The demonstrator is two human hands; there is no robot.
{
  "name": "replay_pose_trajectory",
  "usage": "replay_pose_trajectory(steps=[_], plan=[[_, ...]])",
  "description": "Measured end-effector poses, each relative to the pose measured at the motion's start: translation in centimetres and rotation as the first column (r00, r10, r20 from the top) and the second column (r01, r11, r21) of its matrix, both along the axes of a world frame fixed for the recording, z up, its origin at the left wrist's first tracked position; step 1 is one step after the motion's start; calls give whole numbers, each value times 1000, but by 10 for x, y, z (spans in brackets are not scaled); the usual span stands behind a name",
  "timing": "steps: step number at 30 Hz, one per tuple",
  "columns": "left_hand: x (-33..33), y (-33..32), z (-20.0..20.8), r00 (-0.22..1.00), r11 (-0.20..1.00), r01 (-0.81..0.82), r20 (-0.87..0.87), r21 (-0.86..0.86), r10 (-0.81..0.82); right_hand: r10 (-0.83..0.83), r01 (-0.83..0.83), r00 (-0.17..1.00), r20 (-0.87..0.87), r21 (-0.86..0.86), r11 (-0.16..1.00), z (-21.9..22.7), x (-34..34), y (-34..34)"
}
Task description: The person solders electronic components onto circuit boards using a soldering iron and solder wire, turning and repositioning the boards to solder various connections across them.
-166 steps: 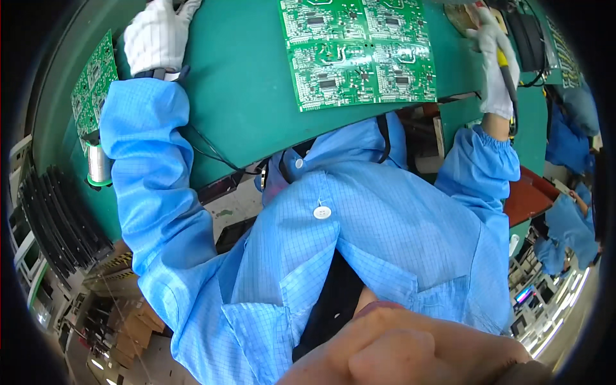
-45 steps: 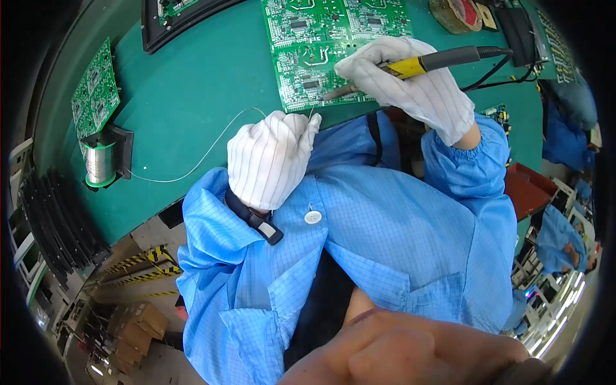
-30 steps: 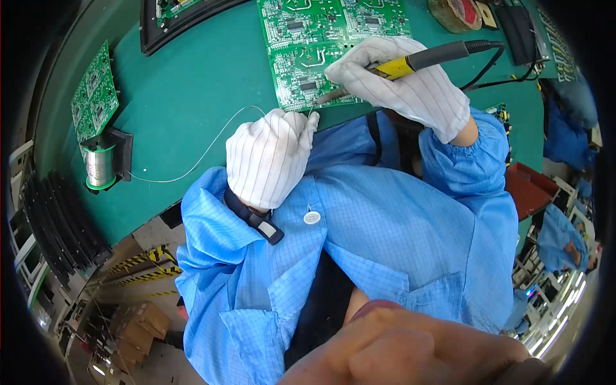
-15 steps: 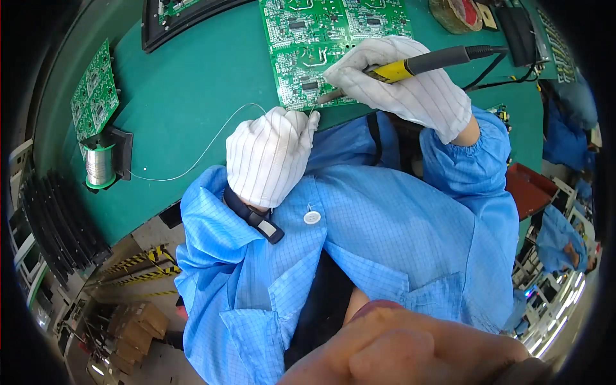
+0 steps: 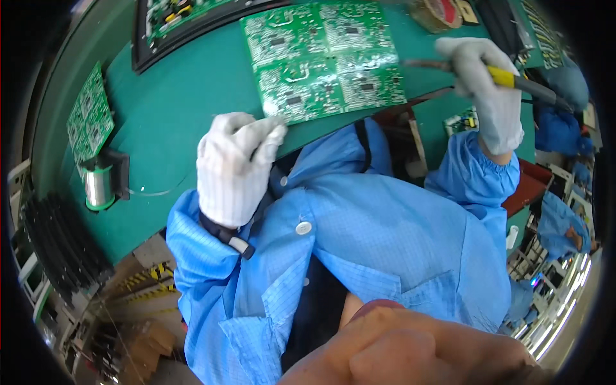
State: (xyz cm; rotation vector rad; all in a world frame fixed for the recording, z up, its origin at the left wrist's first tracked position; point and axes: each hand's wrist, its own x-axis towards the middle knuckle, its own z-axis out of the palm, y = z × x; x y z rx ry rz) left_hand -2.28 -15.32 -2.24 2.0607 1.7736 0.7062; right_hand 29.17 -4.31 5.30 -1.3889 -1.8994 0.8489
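Observation:
My gloved right hand [image 5: 487, 86] is closed around a soldering iron [image 5: 504, 77] with a yellow and dark grey handle. The iron's tip points left, just beyond the right edge of a green circuit board panel [image 5: 333, 58]. The panel lies flat on the green bench, with several similar sections. My gloved left hand [image 5: 237, 160] is closed in a pinch by the panel's near left corner. Thin solder wire [image 5: 154, 193] runs toward that hand from a spool [image 5: 99, 187]; its end at my fingers is too blurred to make out.
Another green board [image 5: 91, 122] stands tilted behind the spool. A black-framed tray [image 5: 186, 22] with boards sits at the far left. A round container [image 5: 436, 14] with something red inside is at the far right. Black curved racks [image 5: 61, 237] stand at the left edge.
My right hand has lifted the iron off the panel's near edge and swung it right. My left hand has drawn slightly left. The whole view has shifted a little.

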Motion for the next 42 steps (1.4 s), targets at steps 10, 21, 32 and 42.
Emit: replay_pose_trajectory(steps=[10, 21, 32, 42], plan=[[-5, 6, -6, 981, 998, -29, 192, 54, 18, -234, 210, 972, 12, 401, 892, -88, 64, 51], [3, 12, -19, 971, 997, -46, 231, -67, 60, 155, -191, 963, -220, -152, 970, -27, -33, -10], [25, 3, -18, 974, 988, -133, 173, -83, 145, 593, -604, 792, 146, 37, 796, -47, -95, 12], [26, 7, -19, 985, 990, -138, 99, -12, 139, 656, -659, 750, 81, 5, 753, -55, -98, 26]])
